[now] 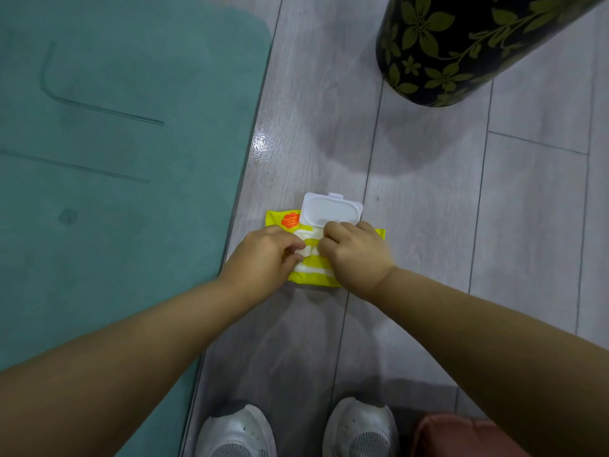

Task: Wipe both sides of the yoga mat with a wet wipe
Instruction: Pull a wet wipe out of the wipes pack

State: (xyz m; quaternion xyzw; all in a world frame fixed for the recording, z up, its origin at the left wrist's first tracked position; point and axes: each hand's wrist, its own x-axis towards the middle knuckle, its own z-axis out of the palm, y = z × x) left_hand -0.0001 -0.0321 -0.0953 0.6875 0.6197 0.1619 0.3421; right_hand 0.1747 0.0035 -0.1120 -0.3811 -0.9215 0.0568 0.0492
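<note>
Our two bare forearms reach in from the bottom corners, above our pair of silver-white mesh sneakers [298, 430] planted on the pale grey wood-plank floor [428, 225]. Left of them the large teal rubbery yoga mat [108, 179] lies flat, its rounded corner at the top and thin darker guide lines pressed into its surface; a small dark spot marks it near the middle. At upper right stands a black cylinder patterned with olive flowers [458, 44], well apart from the mat. Between mat and cylinder, just beside the mat's edge, sits the yellow soft-plastic wet wipe pack [283, 221], its white hinged lid [329, 209] flipped up. Our left hand [263, 258] pinches a bit of white wipe [308, 250] at the opening, and our right hand [356, 255] curls its fingers down onto the same spot, though we cannot tell what it grips.
</note>
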